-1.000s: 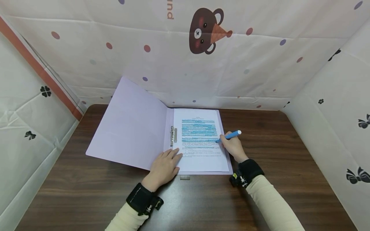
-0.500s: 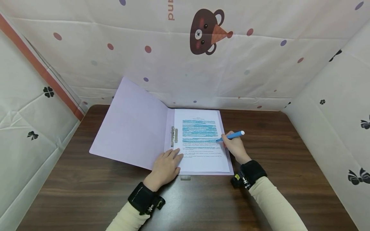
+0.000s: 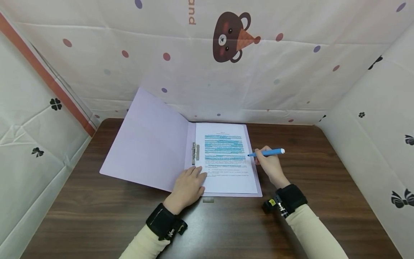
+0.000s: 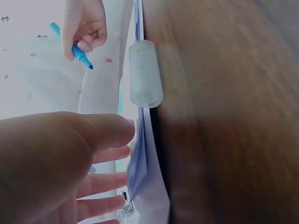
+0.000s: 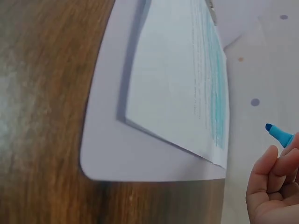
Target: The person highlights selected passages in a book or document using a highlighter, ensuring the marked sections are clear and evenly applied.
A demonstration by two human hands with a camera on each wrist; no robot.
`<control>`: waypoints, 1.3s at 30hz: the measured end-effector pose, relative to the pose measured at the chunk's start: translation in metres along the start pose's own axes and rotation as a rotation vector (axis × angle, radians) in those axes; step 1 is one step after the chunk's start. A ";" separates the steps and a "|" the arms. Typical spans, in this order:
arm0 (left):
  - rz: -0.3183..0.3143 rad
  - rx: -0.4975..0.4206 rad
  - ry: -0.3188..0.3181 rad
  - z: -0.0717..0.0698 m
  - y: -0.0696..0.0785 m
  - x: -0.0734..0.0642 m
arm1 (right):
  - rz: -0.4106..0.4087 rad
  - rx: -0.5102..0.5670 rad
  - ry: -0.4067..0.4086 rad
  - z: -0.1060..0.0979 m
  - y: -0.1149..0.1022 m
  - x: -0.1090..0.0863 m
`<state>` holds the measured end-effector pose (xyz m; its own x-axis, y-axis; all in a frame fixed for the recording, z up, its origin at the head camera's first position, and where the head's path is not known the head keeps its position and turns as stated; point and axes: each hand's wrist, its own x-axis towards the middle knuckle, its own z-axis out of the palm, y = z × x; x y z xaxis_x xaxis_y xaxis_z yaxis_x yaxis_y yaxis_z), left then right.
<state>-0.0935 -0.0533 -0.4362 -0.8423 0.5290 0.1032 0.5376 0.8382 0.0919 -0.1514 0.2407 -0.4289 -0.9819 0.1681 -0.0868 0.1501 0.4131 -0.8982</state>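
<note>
Marker (image 3: 274, 152) pinched in the right hand (image 3: 272, 168) is best drawn lightly along the text (image 3: 226, 166), the left hand (image 3: 187, 187), fingers outstretched, steadying the paper (image 3: 229, 185).

Dark wood-grain table (image 3: 323, 172) beneath an opened lilac folder (image 3: 145, 144) and, just beside its near edge, a small cylinder (image 4: 145, 72).

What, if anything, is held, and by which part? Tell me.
The right hand holds the blue marker by the half nearer its tip; the left hand holds nothing.

Ppr (image 3: 224, 158) in fldr (image 3: 148, 144) on tbl (image 3: 77, 205)
</note>
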 end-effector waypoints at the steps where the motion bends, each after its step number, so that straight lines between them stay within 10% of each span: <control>1: 0.003 0.002 0.004 0.000 0.001 0.001 | -0.006 0.008 0.002 -0.002 0.000 -0.001; 39: 0.184 0.033 -0.050 0.009 0.095 0.074 | -0.013 0.159 0.079 -0.022 0.003 -0.030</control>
<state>-0.1049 0.0663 -0.4290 -0.7312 0.6790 0.0654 0.6820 0.7301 0.0440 -0.1194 0.2565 -0.4195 -0.9707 0.2358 -0.0464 0.1112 0.2696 -0.9565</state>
